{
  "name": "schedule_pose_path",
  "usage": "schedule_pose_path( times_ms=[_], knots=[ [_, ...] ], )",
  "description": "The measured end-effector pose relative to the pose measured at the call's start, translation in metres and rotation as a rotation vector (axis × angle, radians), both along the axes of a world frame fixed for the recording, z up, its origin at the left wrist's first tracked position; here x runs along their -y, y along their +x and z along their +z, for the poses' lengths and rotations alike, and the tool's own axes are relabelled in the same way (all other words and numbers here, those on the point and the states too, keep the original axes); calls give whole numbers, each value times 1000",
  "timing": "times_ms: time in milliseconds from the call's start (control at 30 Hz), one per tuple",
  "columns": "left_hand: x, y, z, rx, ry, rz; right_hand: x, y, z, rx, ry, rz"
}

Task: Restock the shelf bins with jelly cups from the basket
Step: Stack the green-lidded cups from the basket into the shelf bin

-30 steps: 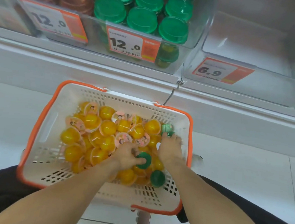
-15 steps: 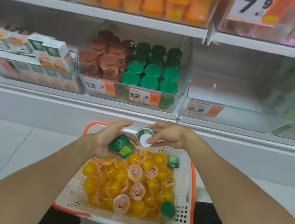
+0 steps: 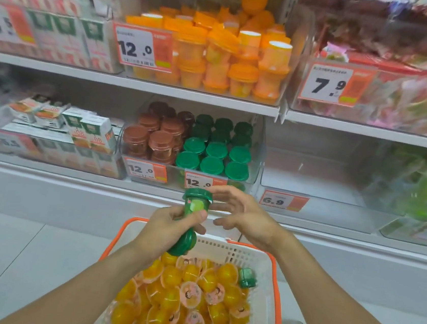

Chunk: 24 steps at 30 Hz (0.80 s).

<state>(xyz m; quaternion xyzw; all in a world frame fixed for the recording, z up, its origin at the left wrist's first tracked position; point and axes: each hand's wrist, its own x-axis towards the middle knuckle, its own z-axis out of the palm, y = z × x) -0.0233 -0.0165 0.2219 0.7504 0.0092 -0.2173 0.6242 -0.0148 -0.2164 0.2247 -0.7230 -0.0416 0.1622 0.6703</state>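
Note:
My left hand (image 3: 170,226) grips two green-lidded jelly cups held end to end: the upper cup (image 3: 196,203) stands above my thumb and the lower cup (image 3: 183,242) sticks out below my palm. My right hand (image 3: 243,216) is just right of the upper cup, fingers spread and relaxed, fingertips at its lid and holding nothing. Below is the white basket with an orange rim (image 3: 273,272), full of yellow jelly cups (image 3: 178,299), with a loose green cup (image 3: 247,277) at its right side. The shelf bin of green-lidded cups (image 3: 212,159) is straight ahead.
Brown-lidded cups (image 3: 151,138) share that bin on the left. To the right is a clear bin (image 3: 311,178) tagged 6.9, with nothing visible in it. Orange cups (image 3: 218,61) fill the upper shelf bin. Carton packs (image 3: 88,131) sit on the left of the lower shelf.
Both hands lifted out of the basket, each with a green cup, and rose toward the shelf. The right hand's cup now sits in my left hand with the other; the right hand has opened.

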Motion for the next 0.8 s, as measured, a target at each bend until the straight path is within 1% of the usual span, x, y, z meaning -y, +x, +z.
schedule_pose_path(
  times_ms=[100, 167, 267, 333, 400, 467, 567, 667, 733, 800],
  knots=[
    [0, 7, -1, 140, 129, -15, 3, 2, 0, -34, 55, -96],
    [-1, 11, -6, 191, 169, -70, 0, 3, 1, -38, -14, -150],
    [-1, 12, -14, 247, 225, -114, -6, 6, 3, 29, -122, -175],
    [0, 12, -14, 267, 213, -113, -8, 7, 6, 34, -109, -174],
    [0, 14, -10, 255, 163, -97, -9, 11, 13, 52, -94, -177],
    [-2, 15, -3, 150, 40, -29, -11, 18, 24, 82, -70, -206],
    [-4, 21, 11, -163, -181, 122, -21, 41, 42, 157, -54, -373],
    [-12, 25, 17, -448, -378, 210, -32, 83, 50, 254, -145, -541],
    [-18, 27, 17, -555, -487, 272, -40, 114, 47, 322, -234, -605],
    [-19, 30, 16, -579, -524, 332, -45, 139, 41, 348, -328, -623]
  ],
)
